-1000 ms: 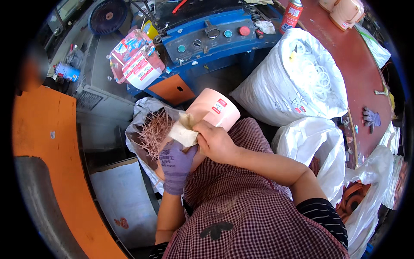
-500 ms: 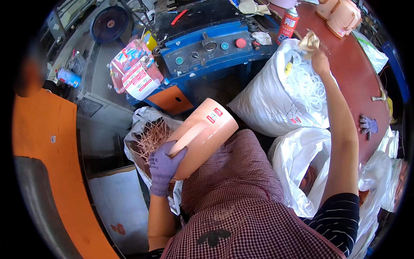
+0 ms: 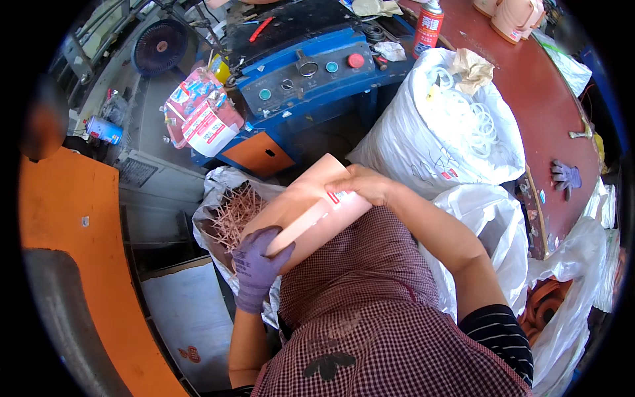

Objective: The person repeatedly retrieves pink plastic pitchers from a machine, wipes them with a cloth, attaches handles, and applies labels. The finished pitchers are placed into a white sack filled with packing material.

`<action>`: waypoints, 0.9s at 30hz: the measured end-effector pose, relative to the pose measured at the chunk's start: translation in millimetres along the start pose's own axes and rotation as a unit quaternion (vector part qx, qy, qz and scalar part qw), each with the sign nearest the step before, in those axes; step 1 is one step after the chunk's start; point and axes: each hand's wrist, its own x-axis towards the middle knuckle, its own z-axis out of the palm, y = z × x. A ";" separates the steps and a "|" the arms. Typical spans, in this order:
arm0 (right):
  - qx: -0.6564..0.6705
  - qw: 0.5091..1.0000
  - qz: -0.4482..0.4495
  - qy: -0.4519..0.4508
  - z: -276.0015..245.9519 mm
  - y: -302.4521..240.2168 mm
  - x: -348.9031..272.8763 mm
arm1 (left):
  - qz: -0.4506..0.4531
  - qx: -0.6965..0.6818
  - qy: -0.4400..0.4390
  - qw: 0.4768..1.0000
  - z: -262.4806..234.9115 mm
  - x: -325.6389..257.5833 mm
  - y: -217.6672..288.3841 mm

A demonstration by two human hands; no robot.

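A peach plastic pitcher [image 3: 301, 192] lies tilted across my lap, its wide end pointing up and to the right. My left hand [image 3: 256, 264], in a purple glove, is closed round the lower end of its handle [image 3: 301, 228]. The bare right hand [image 3: 369, 185] grips the wall near the upper end, fingers over a small red-and-white sticker [image 3: 340, 196] that they partly hide. Below the pitcher, to the left, a bag holds thin peach plastic sticks [image 3: 235, 215].
A white sack [image 3: 410, 126] of clear plastic rings, with crumpled brown paper [image 3: 474, 69] on it, stands at right. Behind is a blue control panel [image 3: 311, 73]. The red table [image 3: 529, 112] carries a spray can [image 3: 428, 28], more pitchers [image 3: 512, 23] and a purple glove [image 3: 566, 177].
My right hand has left the crumpled brown paper at the sack and come down to the pitcher's upper end. The paper now rests on the sack. The left hand keeps its hold.
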 end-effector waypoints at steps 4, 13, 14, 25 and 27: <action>-0.059 0.998 0.009 0.037 22.4 -9.1 -16.9 | -0.003 -0.096 0.086 0.992 -12.2 -22.7 1.3; -0.559 0.655 -0.508 -0.024 91.0 -22.2 -111.6 | -0.313 -0.757 0.100 0.565 -28.5 -68.7 -112.4; -0.597 0.595 -0.535 -0.044 97.2 -22.2 -110.9 | -0.250 -0.752 0.146 0.593 -24.9 -49.9 -104.9; -0.702 0.603 -0.375 -0.044 76.3 3.3 -110.0 | 0.172 -0.812 0.104 0.547 -73.9 79.7 -109.9; -0.774 0.528 -0.341 -0.081 73.3 -4.5 -118.4 | 0.167 -0.778 0.081 0.600 -93.3 93.1 -110.3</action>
